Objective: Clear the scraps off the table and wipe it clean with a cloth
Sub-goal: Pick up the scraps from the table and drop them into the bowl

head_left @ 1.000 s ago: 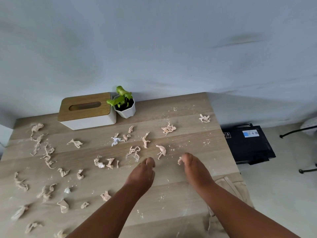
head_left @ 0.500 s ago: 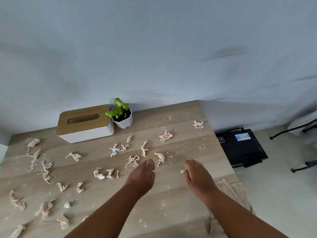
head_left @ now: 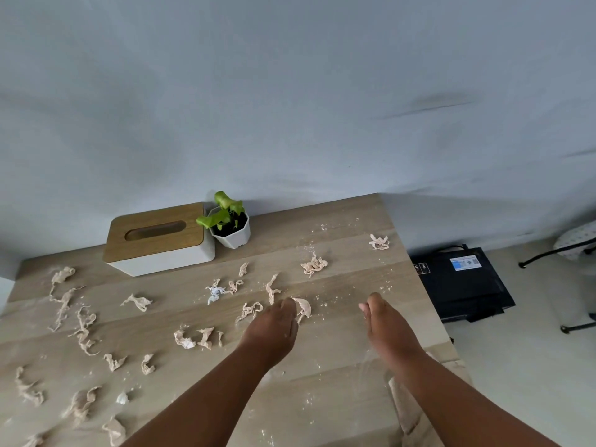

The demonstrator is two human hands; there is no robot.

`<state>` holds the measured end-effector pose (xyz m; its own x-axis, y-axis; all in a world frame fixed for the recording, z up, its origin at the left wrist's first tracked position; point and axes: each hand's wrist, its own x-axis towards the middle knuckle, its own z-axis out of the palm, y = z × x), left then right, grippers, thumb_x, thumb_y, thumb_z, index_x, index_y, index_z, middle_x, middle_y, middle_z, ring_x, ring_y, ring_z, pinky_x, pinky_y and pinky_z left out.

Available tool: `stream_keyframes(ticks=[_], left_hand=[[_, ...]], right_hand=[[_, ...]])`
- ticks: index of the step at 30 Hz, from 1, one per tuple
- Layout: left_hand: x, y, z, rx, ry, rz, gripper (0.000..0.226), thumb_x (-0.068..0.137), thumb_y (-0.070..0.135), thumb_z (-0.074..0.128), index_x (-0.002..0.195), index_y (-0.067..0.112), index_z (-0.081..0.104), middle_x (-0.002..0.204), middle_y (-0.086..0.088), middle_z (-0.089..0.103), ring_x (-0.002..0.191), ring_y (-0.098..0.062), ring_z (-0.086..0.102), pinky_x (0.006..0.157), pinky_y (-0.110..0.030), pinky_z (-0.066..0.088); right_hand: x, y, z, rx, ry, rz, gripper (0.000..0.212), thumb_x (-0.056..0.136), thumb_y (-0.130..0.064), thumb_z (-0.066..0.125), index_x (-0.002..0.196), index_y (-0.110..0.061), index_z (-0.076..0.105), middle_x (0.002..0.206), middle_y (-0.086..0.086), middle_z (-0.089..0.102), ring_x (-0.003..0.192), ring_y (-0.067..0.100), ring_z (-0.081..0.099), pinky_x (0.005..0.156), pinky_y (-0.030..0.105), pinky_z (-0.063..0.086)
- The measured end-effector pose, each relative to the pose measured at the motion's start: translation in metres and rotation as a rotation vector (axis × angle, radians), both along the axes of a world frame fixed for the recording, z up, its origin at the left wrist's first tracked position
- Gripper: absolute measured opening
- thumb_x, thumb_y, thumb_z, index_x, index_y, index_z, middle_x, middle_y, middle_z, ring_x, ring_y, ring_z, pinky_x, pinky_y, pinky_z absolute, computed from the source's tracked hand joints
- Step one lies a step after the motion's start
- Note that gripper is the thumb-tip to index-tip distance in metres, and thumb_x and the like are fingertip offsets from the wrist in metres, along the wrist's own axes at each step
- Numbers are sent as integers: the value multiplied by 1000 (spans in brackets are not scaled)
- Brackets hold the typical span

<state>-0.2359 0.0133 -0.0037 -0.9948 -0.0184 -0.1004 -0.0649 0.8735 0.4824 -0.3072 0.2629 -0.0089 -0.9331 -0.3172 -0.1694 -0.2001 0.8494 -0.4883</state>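
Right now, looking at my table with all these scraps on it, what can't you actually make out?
- Left hand: seen from the back in the head view; whether its fingertips hold the scrap beside them is hidden.
- Right hand: palm side hidden, so anything pinched is unclear.
- Black box on the floor: label print too small.
- Table: near and left edges cut off by the frame.

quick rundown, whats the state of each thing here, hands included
left hand: palm down over the table, fingertips at a scrap, grip hidden
right hand: edge-on above the table, grip not visible
scraps: scattered, uncollected
table: dusted with crumbs, unwiped
tissue box: lid on, no tissue showing at the slot
plant pot: upright beside the tissue box
black device: flat on the floor
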Motion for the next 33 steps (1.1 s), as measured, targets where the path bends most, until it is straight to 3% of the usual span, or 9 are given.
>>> stream_keyframes(ticks=[2,5,10,14,18,21,24,29,33], left_hand=[[-3,-1,-3,6,-23,11,8,93,15,46,100,14,50,94,-6,58,79,-27,52,67,-34,31],[-9,-1,-7,11,-52,23,8,92,14,47,99,17,50,96,-2,56,77,-21,46,67,-33,30],[-20,2,-13,33,-82,63,13,91,10,48,100,18,53,97,-2,59,84,-26,56,67,-31,32],[-26,5,-17,-5,-72,81,11,91,21,46,101,19,49,95,1,56,82,-24,56,66,-34,40],[-30,12,-24,-56,-53,113,29,93,40,48,115,21,50,104,-1,61,89,-26,63,69,-38,54],[-31,15,-32,-159,-90,112,45,92,56,45,125,25,48,113,3,59,103,-20,61,75,-38,56],[-31,16,-37,-226,-75,115,46,92,62,43,121,28,49,106,5,57,98,-18,61,67,-37,58],[-32,16,-41,-310,-10,47,34,92,53,57,108,24,62,92,3,61,84,-17,64,54,-32,55],[-34,15,-42,-341,38,3,26,91,45,62,100,21,66,89,2,62,79,-18,64,47,-32,50]], right_hand=[[-8,3,-2,6,-23,4,18,107,-23,41,101,-9,50,97,5,66,83,25,65,65,32,43],[-20,7,-6,40,-15,33,9,104,-15,41,102,-13,49,89,-2,59,73,17,56,61,29,35],[-46,7,-11,0,49,-4,17,106,-18,47,103,-6,57,81,3,61,67,23,54,61,30,34],[-69,9,-16,17,117,12,25,104,-26,53,87,-7,56,76,6,58,67,29,56,58,34,38],[-93,11,-18,62,153,-1,24,101,-33,55,88,-13,53,83,2,55,76,26,55,61,39,48],[-112,13,-20,99,184,1,26,96,-35,63,98,-9,57,90,8,58,82,31,56,67,42,51],[-131,15,-22,162,191,-2,42,93,-40,66,114,-5,59,97,13,60,88,35,59,72,43,52],[-158,17,-29,261,213,-12,58,92,-50,63,127,-5,54,102,19,60,91,40,59,77,46,51],[-169,13,-37,297,186,0,57,94,-49,61,130,-6,54,107,22,59,94,42,58,80,49,51]])
